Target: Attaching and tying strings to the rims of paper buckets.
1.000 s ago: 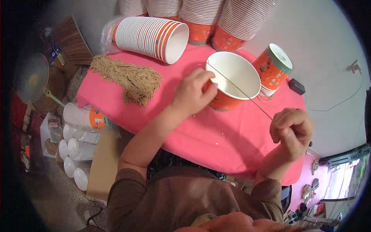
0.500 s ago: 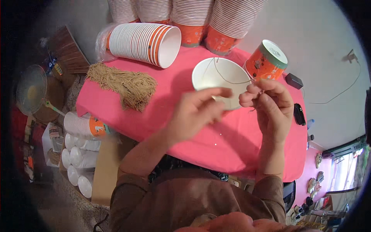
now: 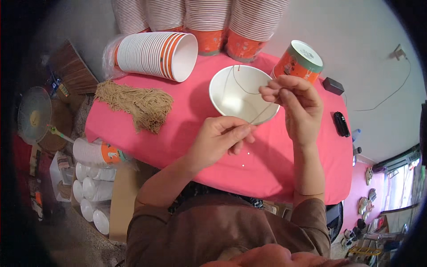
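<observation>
A white paper bucket stands mouth-up in the middle of the pink table. A thin brown cord hangs from its far rim, loops across the mouth and runs between my hands. My left hand, at the bucket's near side, pinches the cord between thumb and fingers. Higher up, my right hand is closed on the cord by the bucket's right rim; its fingertips partly hide the grip. To the left lies a bundle of cut brown cords.
Behind lie a sideways stack of orange-and-white buckets and several tall wrapped stacks. An upside-down bucket, a black box and a black object are on the right. A carton of white buckets stands lower left.
My left hand has come down from its blurred position near the right hand and now pinches the cord, which stretches between both hands. The whole view has shifted slightly.
</observation>
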### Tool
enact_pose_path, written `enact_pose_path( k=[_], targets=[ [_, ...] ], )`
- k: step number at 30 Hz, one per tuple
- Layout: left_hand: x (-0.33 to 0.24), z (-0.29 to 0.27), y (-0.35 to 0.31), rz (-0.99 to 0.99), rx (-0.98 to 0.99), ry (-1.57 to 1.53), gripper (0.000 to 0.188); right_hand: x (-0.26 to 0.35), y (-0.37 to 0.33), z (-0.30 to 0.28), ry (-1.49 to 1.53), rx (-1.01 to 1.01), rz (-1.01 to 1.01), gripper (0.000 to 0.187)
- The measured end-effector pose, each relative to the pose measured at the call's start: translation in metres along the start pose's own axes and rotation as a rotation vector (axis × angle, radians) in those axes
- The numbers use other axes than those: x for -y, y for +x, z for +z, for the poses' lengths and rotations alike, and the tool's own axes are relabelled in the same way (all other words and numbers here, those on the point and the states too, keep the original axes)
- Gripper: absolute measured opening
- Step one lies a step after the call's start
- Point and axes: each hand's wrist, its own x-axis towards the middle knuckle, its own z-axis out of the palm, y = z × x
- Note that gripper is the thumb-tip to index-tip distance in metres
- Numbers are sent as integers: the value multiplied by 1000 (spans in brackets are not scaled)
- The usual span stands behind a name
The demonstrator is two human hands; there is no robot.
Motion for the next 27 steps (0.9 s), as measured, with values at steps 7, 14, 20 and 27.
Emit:
enact_pose_path(
  k=[7, 14, 20, 27],
  targets=[
    [-2, -12, -9, 277, -248, 597, 10, 3, -1, 8, -1160, 139, -252, 40],
    [-16, -11, -14, 325, -219, 757, 6, 12, -27, 37, -598, 445, 67, 47],
    [-5, -15, -14, 297, -234, 650, 4, 5, -23, 26, -721, 454, 28, 19],
    [1, -14, 1, 553, -258, 856, 13, 15, -2, 0, -831, 385, -29, 9]
  ],
)
